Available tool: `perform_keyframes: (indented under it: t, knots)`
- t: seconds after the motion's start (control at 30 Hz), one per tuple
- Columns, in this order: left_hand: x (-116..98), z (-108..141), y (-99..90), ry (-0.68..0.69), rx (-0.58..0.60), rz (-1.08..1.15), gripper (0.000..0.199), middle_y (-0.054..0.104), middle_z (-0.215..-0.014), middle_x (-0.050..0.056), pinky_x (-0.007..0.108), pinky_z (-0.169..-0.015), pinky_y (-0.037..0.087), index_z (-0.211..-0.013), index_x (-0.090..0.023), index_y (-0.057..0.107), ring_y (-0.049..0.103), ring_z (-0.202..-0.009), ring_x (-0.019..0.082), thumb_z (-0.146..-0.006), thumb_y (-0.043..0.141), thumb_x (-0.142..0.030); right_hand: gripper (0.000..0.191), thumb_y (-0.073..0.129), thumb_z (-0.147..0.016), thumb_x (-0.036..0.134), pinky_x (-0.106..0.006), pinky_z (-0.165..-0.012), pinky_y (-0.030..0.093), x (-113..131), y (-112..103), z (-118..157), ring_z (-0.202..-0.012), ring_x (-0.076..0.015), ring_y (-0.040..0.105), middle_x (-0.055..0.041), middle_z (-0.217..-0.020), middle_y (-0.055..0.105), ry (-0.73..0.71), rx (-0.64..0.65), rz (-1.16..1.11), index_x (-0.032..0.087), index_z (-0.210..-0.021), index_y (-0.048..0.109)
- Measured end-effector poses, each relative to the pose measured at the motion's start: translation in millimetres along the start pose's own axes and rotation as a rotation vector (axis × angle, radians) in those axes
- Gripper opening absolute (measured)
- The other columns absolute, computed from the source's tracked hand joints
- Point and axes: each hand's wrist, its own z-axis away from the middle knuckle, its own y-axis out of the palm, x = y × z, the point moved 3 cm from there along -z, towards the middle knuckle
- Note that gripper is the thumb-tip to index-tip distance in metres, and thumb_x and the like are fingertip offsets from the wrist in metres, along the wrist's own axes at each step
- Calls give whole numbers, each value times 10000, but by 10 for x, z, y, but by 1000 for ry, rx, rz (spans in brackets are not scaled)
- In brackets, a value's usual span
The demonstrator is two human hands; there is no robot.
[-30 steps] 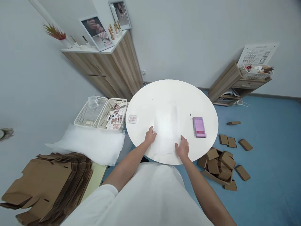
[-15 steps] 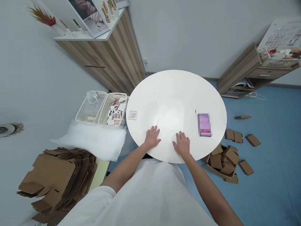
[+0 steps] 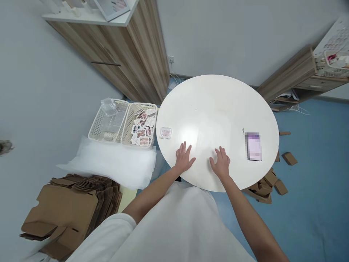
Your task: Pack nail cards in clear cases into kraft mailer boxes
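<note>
Both my hands are over the near part of a white oval table (image 3: pixel 218 94), holding nothing. My left hand (image 3: pixel 184 158) has its fingers spread; whether it rests on the surface or hovers just over it I cannot tell. My right hand (image 3: pixel 221 163) is open too, fingers apart and slightly bent. To the left, by the table's edge, lies a small clear case (image 3: pixel 165 133) with pinkish pieces inside. A purple and pink rectangular item (image 3: pixel 254 147), blurred into blocks, lies to the right of my right hand.
Left of the table stand a white basket (image 3: pixel 125 133) of printed cards and another basket (image 3: pixel 94 123) with clear plastic boxes. White foam sheets (image 3: pixel 111 162) and stacked flat cardboard boxes (image 3: pixel 65 203) lie nearer. Small brown boxes (image 3: pixel 289 158) are on the blue floor at right.
The view has shifted, so the table sits further right in the picture. The fingers of my right hand have bent and spread a little. Nothing has been picked up.
</note>
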Motion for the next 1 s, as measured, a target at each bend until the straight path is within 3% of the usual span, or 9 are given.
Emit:
perform_keyframes:
  t: [0.1,0.23,0.33,0.43,0.6,0.73,0.87,1.0]
  knots:
    - [336,-66,-399,-169,-127,30,645,107,-1447,108,489,-1030,99,-1317,-221,292,56,-1323,283,-751,515,-437,493,425,-775,339,-481,-963,273,559,94,-229,-1263,-279,268,-124,-1361,332,-92,30,-182,186,-1241,378]
    - [870,-175,-837,-331,-294,129,700,71,-1452,98,466,-1049,97,-1349,-199,190,48,-1325,269,-757,512,-388,472,469,-754,336,-420,-955,357,1377,399,-538,-1170,-225,416,-84,-1271,453,-140,271,-528,223,-1210,425]
    - [1146,-247,-937,-384,-308,229,700,159,-1432,108,423,-1065,124,-1352,-175,166,119,-1317,255,-755,511,-291,506,491,-718,252,-387,-905,419,1774,619,-700,-1148,-208,450,-75,-1271,461,3,405,-746,224,-1219,419]
    - [1279,-289,-930,-427,-300,307,680,276,-1387,105,411,-1063,173,-1346,-164,193,192,-1296,250,-742,498,-223,542,467,-697,169,-369,-911,420,1976,746,-786,-1182,-199,426,-65,-1308,429,105,464,-910,220,-1234,409]
    - [1308,-302,-917,-435,-279,405,644,384,-1325,91,394,-1026,274,-1324,-172,264,335,-1230,238,-715,473,-154,593,439,-665,109,-357,-937,405,2085,813,-799,-1202,-182,406,-45,-1309,432,114,532,-1032,226,-1245,400]
    - [1204,-257,-901,-398,-276,422,620,422,-1294,89,375,-1003,312,-1307,-173,300,385,-1195,229,-713,476,-152,608,450,-649,104,-359,-966,379,2005,769,-729,-1201,-177,407,-55,-1304,437,140,501,-1043,207,-1246,403]
    - [956,-202,-761,-318,-237,444,588,436,-1282,83,367,-987,332,-1293,-178,316,407,-1178,216,-724,463,-150,611,461,-648,102,-364,-996,347,1704,620,-579,-1194,-168,414,-35,-1309,430,152,425,-1061,227,-1244,408]
    - [602,-138,-494,-213,-127,470,557,456,-1267,87,379,-970,349,-1276,-179,337,418,-1172,216,-733,455,-143,597,468,-654,99,-360,-1014,330,1208,406,-345,-1185,-170,424,-27,-1318,421,193,350,-1068,233,-1234,428]
